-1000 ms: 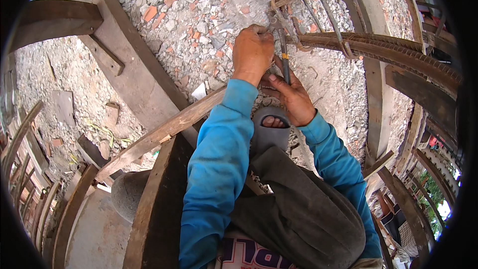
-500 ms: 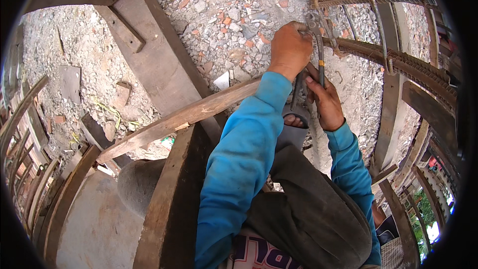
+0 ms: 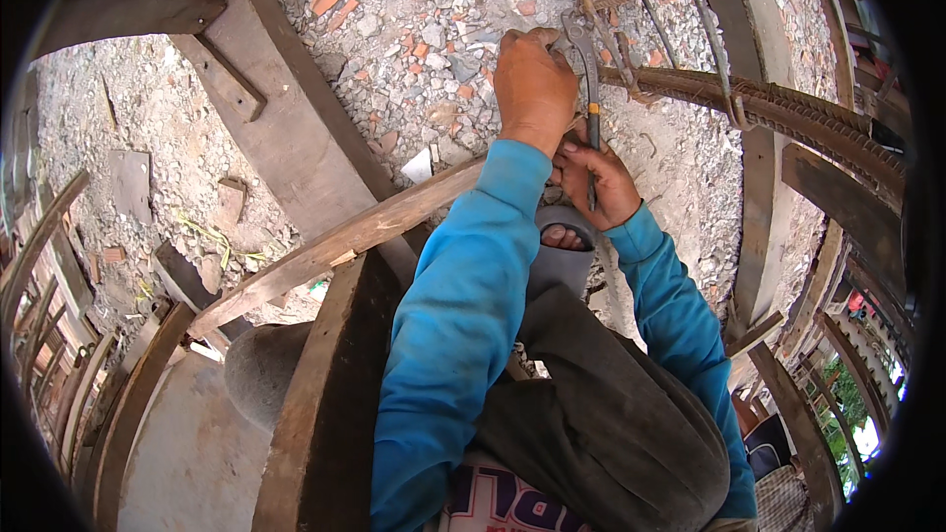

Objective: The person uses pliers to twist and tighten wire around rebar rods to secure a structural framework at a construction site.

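Observation:
A pair of metal pincers with a yellow band on one handle stands beside the end of a rebar cage. My right hand is closed around the handles; the second handle is mostly hidden. Close to the pincers' head, my left hand is curled shut with its back toward me. Whatever its fingers pinch is hidden. Just right of the pincers' head, a thin rusty stirrup joins the ends of two ribbed bars. Below my hands, my sandalled foot rests on the rubble.
A long wooden plank slants under my left forearm. Thick timber beams lie at left, and another timber runs beside my leg. Broken concrete and brick bits cover the ground. Curved boards stand at right.
The whole view has shifted, so my hands and the rebar appear farther left. My right hand has moved up slightly toward my left, and the pincers' second handle no longer shows clearly.

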The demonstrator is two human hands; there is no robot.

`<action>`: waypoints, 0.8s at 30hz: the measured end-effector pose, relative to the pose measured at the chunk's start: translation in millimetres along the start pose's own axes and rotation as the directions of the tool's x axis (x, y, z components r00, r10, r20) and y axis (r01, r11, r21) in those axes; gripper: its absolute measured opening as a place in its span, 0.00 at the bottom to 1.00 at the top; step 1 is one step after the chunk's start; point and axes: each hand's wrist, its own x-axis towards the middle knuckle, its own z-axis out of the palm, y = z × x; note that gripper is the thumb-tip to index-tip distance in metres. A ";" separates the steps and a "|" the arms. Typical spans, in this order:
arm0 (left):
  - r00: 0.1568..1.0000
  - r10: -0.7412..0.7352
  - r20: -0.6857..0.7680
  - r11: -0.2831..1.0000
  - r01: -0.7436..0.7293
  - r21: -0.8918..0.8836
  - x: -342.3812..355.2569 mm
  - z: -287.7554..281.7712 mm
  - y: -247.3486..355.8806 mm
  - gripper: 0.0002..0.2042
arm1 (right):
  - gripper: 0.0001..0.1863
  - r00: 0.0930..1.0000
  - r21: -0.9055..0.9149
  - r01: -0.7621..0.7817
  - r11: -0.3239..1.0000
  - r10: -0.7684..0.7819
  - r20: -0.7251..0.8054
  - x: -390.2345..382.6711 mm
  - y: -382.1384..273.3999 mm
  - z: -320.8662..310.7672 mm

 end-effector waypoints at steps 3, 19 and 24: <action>0.996 -0.075 0.051 0.996 0.077 -0.046 5.2 -3.8 -1.3 0.11 | 0.26 0.996 0.026 0.050 0.998 -0.048 -0.073 7.6 7.6 6.4; 0.965 -0.046 0.259 0.964 0.111 -0.242 6.5 -6.4 -6.1 0.12 | 0.22 0.983 0.242 -0.180 0.953 0.168 0.072 0.8 -0.3 -7.2; 0.940 -0.115 0.321 0.958 0.191 -0.215 -7.6 -15.6 18.3 0.18 | 0.16 0.945 0.111 -0.317 0.942 0.323 -0.047 -6.8 -31.4 -7.1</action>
